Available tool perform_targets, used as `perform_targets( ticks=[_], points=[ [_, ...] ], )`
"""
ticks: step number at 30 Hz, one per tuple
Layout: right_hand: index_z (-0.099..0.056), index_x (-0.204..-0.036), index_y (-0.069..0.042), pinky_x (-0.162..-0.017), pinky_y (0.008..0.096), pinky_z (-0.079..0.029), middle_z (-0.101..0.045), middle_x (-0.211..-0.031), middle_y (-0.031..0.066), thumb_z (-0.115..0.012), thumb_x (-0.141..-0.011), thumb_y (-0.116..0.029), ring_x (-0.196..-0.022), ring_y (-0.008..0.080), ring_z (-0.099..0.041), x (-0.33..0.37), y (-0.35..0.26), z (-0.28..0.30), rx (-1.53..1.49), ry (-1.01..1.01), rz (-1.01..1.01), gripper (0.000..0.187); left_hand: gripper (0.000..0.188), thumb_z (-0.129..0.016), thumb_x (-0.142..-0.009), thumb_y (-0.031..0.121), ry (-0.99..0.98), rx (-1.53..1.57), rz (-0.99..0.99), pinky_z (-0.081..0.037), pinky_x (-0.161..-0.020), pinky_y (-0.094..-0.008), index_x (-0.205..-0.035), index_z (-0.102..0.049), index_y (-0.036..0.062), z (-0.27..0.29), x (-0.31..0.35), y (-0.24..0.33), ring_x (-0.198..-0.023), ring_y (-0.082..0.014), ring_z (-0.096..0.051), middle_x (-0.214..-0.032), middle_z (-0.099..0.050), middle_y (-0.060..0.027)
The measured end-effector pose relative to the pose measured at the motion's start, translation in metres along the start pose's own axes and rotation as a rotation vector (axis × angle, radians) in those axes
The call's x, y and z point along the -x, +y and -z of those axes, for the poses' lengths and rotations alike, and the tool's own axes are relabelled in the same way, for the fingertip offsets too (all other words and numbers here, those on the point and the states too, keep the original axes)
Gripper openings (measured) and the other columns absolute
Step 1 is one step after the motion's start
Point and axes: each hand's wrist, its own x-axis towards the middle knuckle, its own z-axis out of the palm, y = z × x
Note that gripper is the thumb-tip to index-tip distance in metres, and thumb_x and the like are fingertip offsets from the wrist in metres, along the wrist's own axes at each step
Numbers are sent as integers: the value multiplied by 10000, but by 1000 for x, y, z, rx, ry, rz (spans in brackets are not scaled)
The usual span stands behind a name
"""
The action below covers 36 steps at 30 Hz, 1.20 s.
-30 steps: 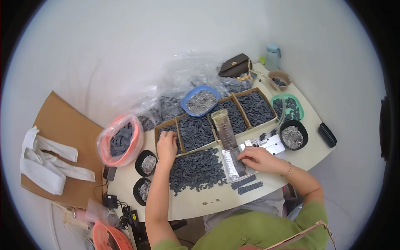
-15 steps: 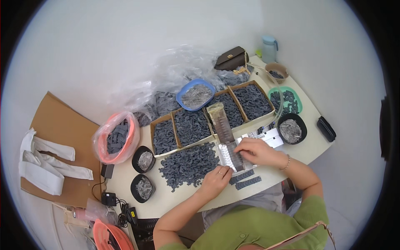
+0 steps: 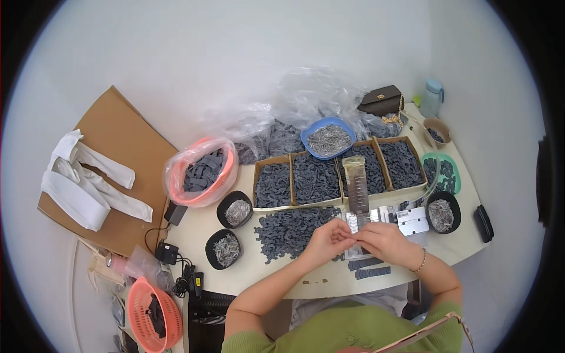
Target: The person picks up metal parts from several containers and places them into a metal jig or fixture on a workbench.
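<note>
"Where are the hands?"

"Both are over the near end of the silver metal fixture [image 3: 412, 221], left hand [image 3: 327, 242] and right hand [image 3: 385, 242] meeting with their fingertips together."

"Pinching something?"

"I can't tell; the fingers hide whatever might be between them. They are bunched, not spread."

"And the fixture, relative to that grip?"

"It lies beneath the fingertips and reaches off to the right, behind the right hand. The clear, ribbed plastic column [image 3: 357, 191] rises just beyond them. The heap of small dark-grey pieces [image 3: 283, 232] is to the left, and two dark-grey toothed strips [image 3: 374, 272] lie nearer the table's edge, below the right hand."

"What differs from half a second ago?"

"Then the left hand was at the fixture's near left corner, apart from the right, whose fingers were on the fixture. Now the two touch. A second ago the left was in the leftmost compartment of the brown cardboard tray [image 3: 272, 208]."
</note>
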Motion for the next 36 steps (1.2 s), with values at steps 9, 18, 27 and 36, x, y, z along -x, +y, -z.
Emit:
perform_targets(
  ticks=[9,18,27,36],
  points=[
    [-688,-922,-54,-696,350,-500,-637,-845,76,-708,-756,-52,-786,267,-610,3,19,-8,-69,169,-20,168,94,-674,-741,42,417,-1233,-320,-491,-757,-420,-831,-663,21,169,-23,-12,-852,-325,-597,-865,-613,-129],
    [-673,-914,-51,-726,372,-500,-631,-915,91,-675,-790,-57,-856,289,-606,14,31,-4,-90,189,-88,124,136,-659,-713,-10,425,-877,-240,-504,-673,-398,-834,-604,20,132,-28,6,-770,-313,-615,-778,-602,-129],
    [-665,-945,-61,-705,361,-521,-622,-915,80,-654,-799,-66,-809,282,-626,17,27,-3,-123,87,-172,147,253,-608,-719,41,-77,-1047,-691,-527,-697,-334,-965,-627,-12,-23,18,-17,-854,-261,-612,-966,-605,-113],
    [-620,-841,-45,-678,346,-509,-577,-806,67,-639,-724,-95,-790,252,-611,18,27,-27,153,-5,33,129,281,-602,-750,33,-135,-1202,-845,-527,-838,-355,-1024,-631,-20,-18,32,-13,-1046,-312,-598,-1123,-604,-165]
  ],
)
